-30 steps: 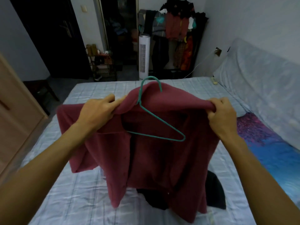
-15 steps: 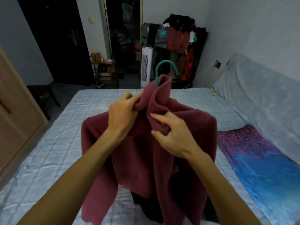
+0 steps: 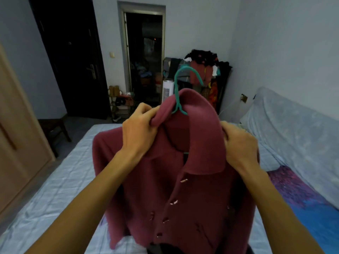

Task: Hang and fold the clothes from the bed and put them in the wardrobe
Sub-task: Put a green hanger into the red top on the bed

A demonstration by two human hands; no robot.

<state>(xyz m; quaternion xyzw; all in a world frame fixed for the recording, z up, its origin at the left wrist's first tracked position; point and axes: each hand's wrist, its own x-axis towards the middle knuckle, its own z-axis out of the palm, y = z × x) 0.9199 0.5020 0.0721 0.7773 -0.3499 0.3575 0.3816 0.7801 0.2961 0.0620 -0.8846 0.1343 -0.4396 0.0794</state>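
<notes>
Over the bed, dead centre of view, the shirt sits on the hanger, with the hook poking out of the collar at 12 o'clock. Left hand pinches the collar fold at 10. Right hand grips the shoulder at 3, fingers curled into the cloth. My guess is they're squaring it up so it won't slide off. Wardrobe is at 9.

This is looking like a bedroom in a home. A bed with a pale quilted sheet is stretching out below the fingers. A wooden wardrobe is standing far to their left. Beyond them, a rack heaped with clothes is crowding the corner beside a white tower fan and a dark door.
</notes>
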